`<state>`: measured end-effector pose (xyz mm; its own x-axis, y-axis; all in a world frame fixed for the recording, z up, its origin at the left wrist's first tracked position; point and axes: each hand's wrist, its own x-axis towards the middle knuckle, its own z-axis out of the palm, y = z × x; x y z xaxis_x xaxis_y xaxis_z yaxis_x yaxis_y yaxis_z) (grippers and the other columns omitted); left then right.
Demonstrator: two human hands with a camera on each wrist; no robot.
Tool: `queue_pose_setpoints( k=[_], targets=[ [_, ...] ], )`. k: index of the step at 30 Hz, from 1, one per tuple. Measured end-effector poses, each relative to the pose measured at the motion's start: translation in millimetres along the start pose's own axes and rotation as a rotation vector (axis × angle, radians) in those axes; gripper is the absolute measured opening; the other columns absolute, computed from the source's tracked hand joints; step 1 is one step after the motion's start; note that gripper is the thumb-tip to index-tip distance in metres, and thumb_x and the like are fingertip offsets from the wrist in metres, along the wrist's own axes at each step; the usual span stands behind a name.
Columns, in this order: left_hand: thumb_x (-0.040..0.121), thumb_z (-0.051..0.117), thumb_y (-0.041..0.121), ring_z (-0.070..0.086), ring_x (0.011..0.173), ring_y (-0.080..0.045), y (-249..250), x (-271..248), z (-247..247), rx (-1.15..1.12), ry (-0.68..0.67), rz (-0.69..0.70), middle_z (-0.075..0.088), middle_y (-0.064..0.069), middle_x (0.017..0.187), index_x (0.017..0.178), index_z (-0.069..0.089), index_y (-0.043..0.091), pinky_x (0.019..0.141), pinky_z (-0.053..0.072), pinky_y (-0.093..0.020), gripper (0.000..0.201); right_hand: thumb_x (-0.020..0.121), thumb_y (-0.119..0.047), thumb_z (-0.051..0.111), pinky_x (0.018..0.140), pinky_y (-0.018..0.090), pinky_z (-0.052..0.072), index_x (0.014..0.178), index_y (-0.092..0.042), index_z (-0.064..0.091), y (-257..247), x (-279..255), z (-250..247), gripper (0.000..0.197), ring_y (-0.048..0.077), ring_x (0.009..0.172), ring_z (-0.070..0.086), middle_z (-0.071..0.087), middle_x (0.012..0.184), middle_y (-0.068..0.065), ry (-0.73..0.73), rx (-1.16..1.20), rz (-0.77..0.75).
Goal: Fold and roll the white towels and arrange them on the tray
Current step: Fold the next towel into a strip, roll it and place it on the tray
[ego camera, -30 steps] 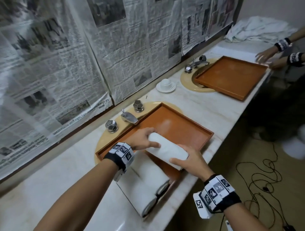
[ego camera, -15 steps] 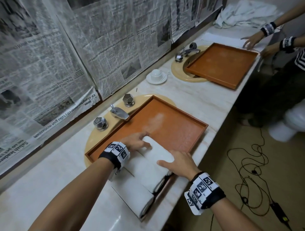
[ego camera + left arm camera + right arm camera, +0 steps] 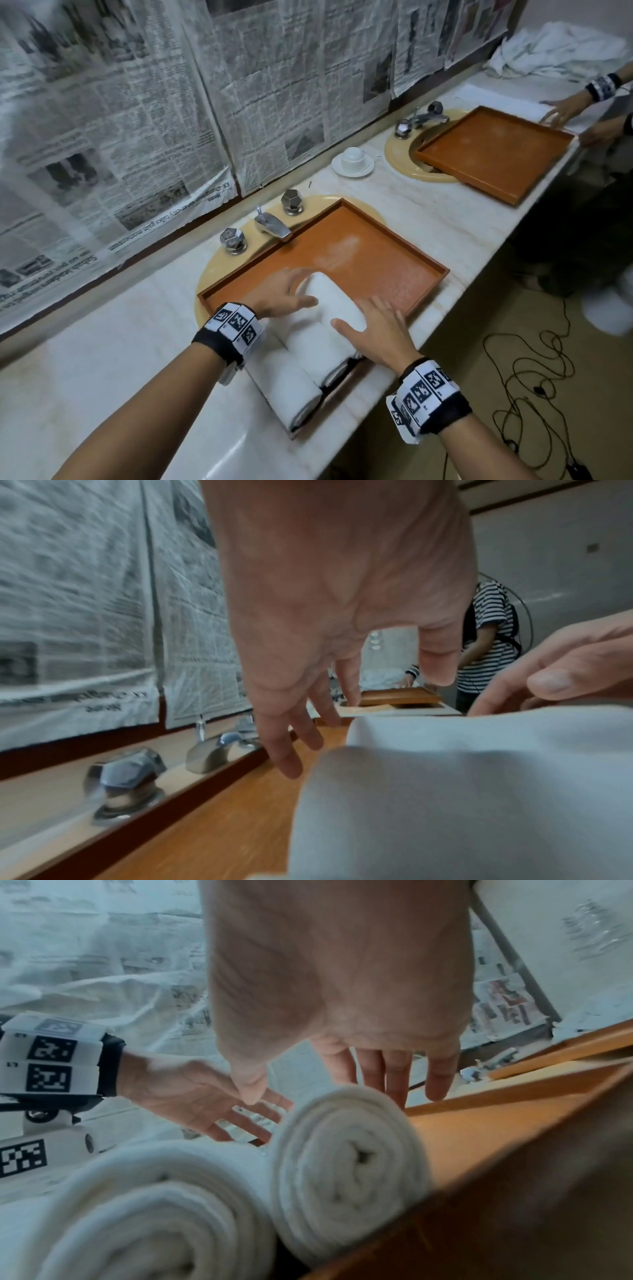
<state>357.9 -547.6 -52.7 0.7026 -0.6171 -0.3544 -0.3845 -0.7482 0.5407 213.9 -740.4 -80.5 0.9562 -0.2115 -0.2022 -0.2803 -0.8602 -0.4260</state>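
Note:
Three rolled white towels lie side by side at the near end of the orange tray (image 3: 370, 253): the nearest roll (image 3: 284, 383), the middle roll (image 3: 317, 346) and the farthest roll (image 3: 334, 299). My left hand (image 3: 291, 291) lies with straight fingers at the farthest roll's far end. My right hand (image 3: 370, 322) rests flat, fingers spread, on its near end. In the right wrist view that roll's spiral end (image 3: 346, 1164) stands beside the middle roll (image 3: 147, 1213). The left wrist view has the towel (image 3: 462, 791) beside my straight fingers (image 3: 287, 761).
A faucet (image 3: 272, 224) and two knobs stand behind the tray. Farther right are a cup on a saucer (image 3: 354, 159), a second orange tray (image 3: 496, 150), another person's hands (image 3: 561, 109) and a heap of white towels (image 3: 555, 48). Cables (image 3: 513, 377) lie on the floor.
Both hands lowered the third roll onto the tray against the other two. Their grip on it has loosened and the fingers now lie straight.

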Motion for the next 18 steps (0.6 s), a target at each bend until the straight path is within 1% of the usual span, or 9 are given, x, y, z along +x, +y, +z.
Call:
queue_pose_setpoints(
  k=[2, 3, 6, 9, 12, 14, 18],
  targets=[
    [0.085, 0.062, 0.06, 0.04, 0.138, -0.021, -5.0, -25.2, -2.7, -0.021, 0.071, -0.021, 0.04, 0.0, 0.153, 0.151, 0.035, 0.032, 0.114, 0.035, -0.046, 0.076, 0.085, -0.074, 0.044, 0.103, 0.042, 0.033, 0.133, -0.025, 0.048, -12.8, -3.2, -3.0, 0.069, 0.02, 0.122, 0.043, 0.049, 0.13, -0.003, 0.053, -0.009, -0.094],
    [0.086, 0.061, 0.061, 0.039, 0.138, -0.02, -7.3, -40.3, -2.9, -0.032, 0.096, -0.045, 0.038, 0.001, 0.154, 0.151, 0.034, 0.032, 0.114, 0.036, -0.046, 0.076, 0.086, -0.072, 0.046, 0.104, 0.041, 0.035, 0.135, -0.024, 0.046, -20.5, -5.6, -3.4, 0.069, 0.02, 0.123, 0.043, 0.048, 0.134, -0.003, 0.062, -0.013, -0.135],
    [0.09, 0.06, 0.06, 0.039, 0.137, -0.018, -20.9, -88.8, 2.4, -0.06, 0.196, -0.106, 0.036, 0.002, 0.156, 0.152, 0.033, 0.03, 0.113, 0.037, -0.043, 0.074, 0.088, -0.065, 0.052, 0.108, 0.036, 0.032, 0.142, -0.019, 0.042, -49.0, -13.2, -3.0, 0.072, 0.019, 0.132, 0.039, 0.045, 0.143, -0.001, 0.063, -0.005, -0.263],
    [0.09, 0.058, 0.062, 0.037, 0.14, -0.017, -40.1, -142.9, 13.1, -0.074, 0.304, -0.171, 0.035, 0.0, 0.157, 0.153, 0.031, 0.028, 0.115, 0.034, -0.039, 0.076, 0.089, -0.063, 0.054, 0.111, 0.032, 0.029, 0.144, -0.017, 0.041, -82.6, -24.2, 7.9, 0.072, 0.018, 0.135, 0.038, 0.045, 0.146, 0.0, 0.056, -0.043, -0.395],
    [0.089, 0.057, 0.066, 0.036, 0.141, -0.016, -69.1, -197.5, 24.7, -0.091, 0.405, -0.251, 0.035, 0.001, 0.157, 0.153, 0.032, 0.028, 0.115, 0.032, -0.035, 0.079, 0.089, -0.064, 0.053, 0.112, 0.032, 0.029, 0.144, -0.016, 0.042, -121.5, -39.3, 25.4, 0.074, 0.018, 0.137, 0.037, 0.044, 0.147, 0.001, 0.015, -0.072, -0.49],
    [0.087, 0.055, 0.069, 0.035, 0.142, -0.016, -91.5, -236.0, 32.3, -0.121, 0.437, -0.311, 0.034, 0.003, 0.158, 0.153, 0.031, 0.031, 0.116, 0.031, -0.036, 0.079, 0.089, -0.065, 0.051, 0.113, 0.032, 0.027, 0.146, -0.015, 0.041, -149.2, -51.8, 40.0, 0.076, 0.018, 0.139, 0.035, 0.042, 0.15, 0.001, -0.021, -0.089, -0.547],
    [0.086, 0.054, 0.071, 0.035, 0.141, -0.014, -132.5, -317.1, 46.5, -0.175, 0.495, -0.418, 0.033, 0.007, 0.157, 0.151, 0.031, 0.035, 0.115, 0.034, -0.038, 0.078, 0.09, -0.067, 0.048, 0.115, 0.031, 0.026, 0.148, -0.017, 0.037, -205.6, -83.3, 70.2, 0.077, 0.017, 0.141, 0.032, 0.038, 0.153, -0.001, -0.089, -0.109, -0.65]
  ],
)
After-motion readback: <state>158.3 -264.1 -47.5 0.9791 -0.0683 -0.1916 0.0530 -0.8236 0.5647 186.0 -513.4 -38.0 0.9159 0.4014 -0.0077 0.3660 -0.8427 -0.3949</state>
